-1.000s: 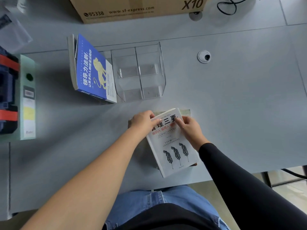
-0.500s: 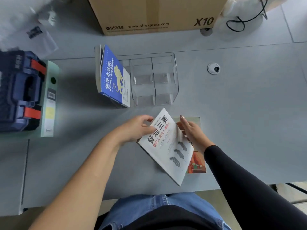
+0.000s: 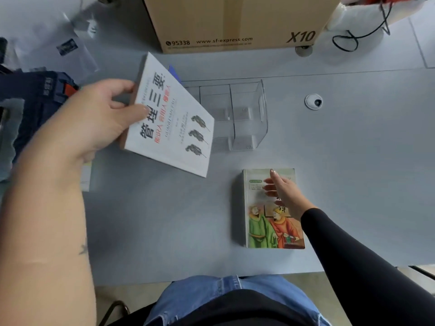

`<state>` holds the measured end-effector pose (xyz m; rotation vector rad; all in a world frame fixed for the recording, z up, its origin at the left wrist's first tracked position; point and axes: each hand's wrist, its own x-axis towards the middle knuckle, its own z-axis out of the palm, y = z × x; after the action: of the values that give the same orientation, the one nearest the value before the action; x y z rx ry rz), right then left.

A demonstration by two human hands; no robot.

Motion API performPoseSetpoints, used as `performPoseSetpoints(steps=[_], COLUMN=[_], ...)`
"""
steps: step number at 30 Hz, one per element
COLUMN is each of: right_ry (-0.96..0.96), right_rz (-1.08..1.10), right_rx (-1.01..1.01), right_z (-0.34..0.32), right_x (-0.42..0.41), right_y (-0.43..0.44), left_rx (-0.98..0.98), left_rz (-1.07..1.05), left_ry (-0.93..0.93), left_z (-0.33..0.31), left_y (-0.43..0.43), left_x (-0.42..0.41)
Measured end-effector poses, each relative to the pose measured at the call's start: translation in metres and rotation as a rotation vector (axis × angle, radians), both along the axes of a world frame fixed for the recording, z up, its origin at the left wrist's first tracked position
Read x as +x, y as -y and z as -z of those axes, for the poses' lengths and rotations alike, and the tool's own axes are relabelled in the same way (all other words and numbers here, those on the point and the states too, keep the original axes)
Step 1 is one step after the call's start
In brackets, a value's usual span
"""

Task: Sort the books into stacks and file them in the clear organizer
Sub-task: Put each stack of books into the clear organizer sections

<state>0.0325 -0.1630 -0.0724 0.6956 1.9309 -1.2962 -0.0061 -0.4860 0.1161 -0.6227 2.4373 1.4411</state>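
Observation:
My left hand (image 3: 98,116) grips a white book (image 3: 171,118) with black and red characters by its spine edge, lifted above the table left of the clear organizer (image 3: 237,116). The white book hides most of a blue book (image 3: 174,72) standing behind it; only a corner shows. A book with a green and orange illustrated cover (image 3: 263,222) lies flat on the grey table (image 3: 164,220) near the front edge. My right hand (image 3: 282,194) rests on its upper part with fingers straight. The organizer's two visible right compartments hold nothing.
A large cardboard box (image 3: 235,22) stands behind the organizer. A dark blue case (image 3: 35,100) with red latches sits at the left edge. A round white cable port (image 3: 313,101) is right of the organizer, and a black cable (image 3: 360,34) lies at the back right.
My left hand has lifted the white book off the illustrated book and carried it up and left toward the organizer. My right hand stayed on the illustrated book, now uncovered.

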Motion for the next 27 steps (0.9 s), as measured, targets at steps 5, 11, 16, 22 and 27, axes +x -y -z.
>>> performPoseSetpoints(steps=[5, 11, 16, 22, 27], right_ry=[0.014, 0.007, 0.009, 0.011, 0.003], right_rz=[-0.015, -0.035, -0.052, -0.025, -0.007], right_rx=[0.021, 0.037, 0.051, 0.033, 0.025], right_z=[0.001, 0.0, 0.001, -0.001, -0.002], right_x=[-0.001, -0.001, 0.001, 0.005, 0.006], right_y=[-0.001, 0.0, -0.001, -0.003, -0.005], left_rx=[-0.133, -0.19, -0.257, -0.395, -0.448], left_rz=[-0.021, -0.095, -0.116, -0.045, -0.07], left_ry=[-0.055, -0.087, -0.114, -0.063, -0.009], left_z=[-0.003, -0.002, 0.015, 0.044, 0.072], left_y=[0.014, 0.011, -0.013, -0.039, -0.051], left_x=[-0.007, -0.014, -0.04, -0.067, -0.067])
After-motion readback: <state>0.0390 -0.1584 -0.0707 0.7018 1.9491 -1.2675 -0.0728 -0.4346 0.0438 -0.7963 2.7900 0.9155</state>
